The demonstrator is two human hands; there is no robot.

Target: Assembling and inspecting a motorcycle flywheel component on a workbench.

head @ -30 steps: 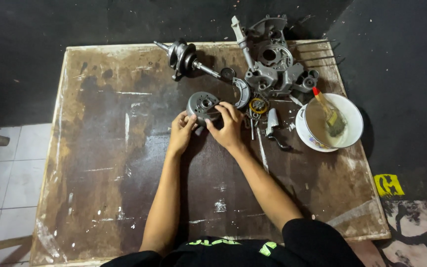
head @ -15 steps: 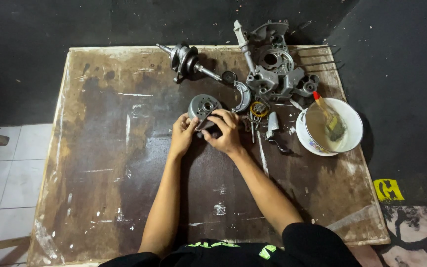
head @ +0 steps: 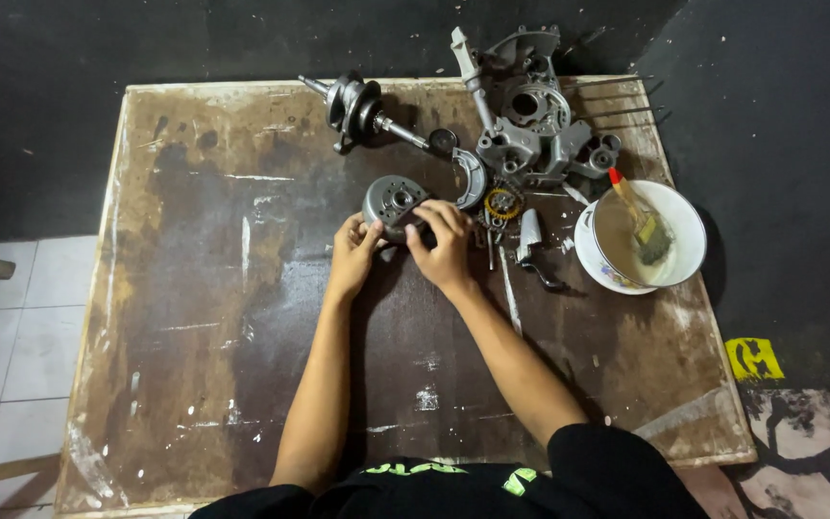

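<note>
From the head view, a round grey metal engine part (head: pixel 394 202) is seen near the middle of the stained brown surface (head: pixel 194 317). It is held from both sides: the left hand (head: pixel 353 252) is closed on its lower left edge, and the right hand (head: pixel 442 245) is clamped over its lower right edge. A crankshaft (head: pixel 362 106) lies behind it, an engine casing (head: pixel 535 120) to the right. A white bowl (head: pixel 684 231) with a brush (head: pixel 641 223) stands beside the casing.
</note>
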